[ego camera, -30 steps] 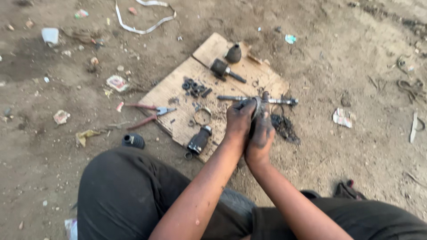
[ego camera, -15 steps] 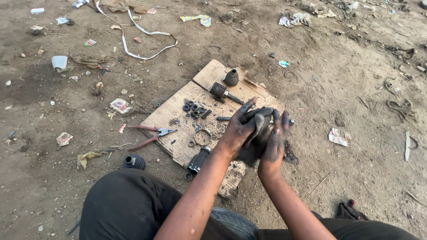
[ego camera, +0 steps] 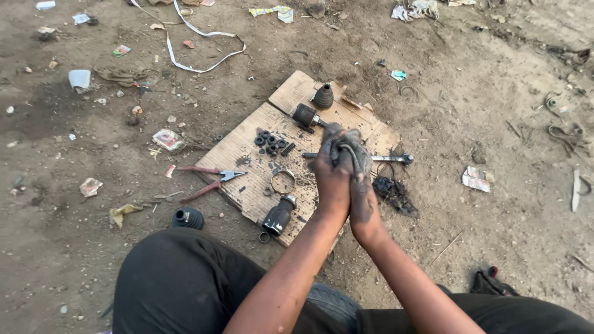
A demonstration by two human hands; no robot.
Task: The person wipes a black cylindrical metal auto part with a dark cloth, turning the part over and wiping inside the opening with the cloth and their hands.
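left hand + right hand: both clenched on greasy joint part | board at 12 | risk: grease, part slips into dirt

An open-air roadside repair spot: greasy black metal parts and red-handled pliers lie on a flat cardboard sheet over littered bare dirt ground.
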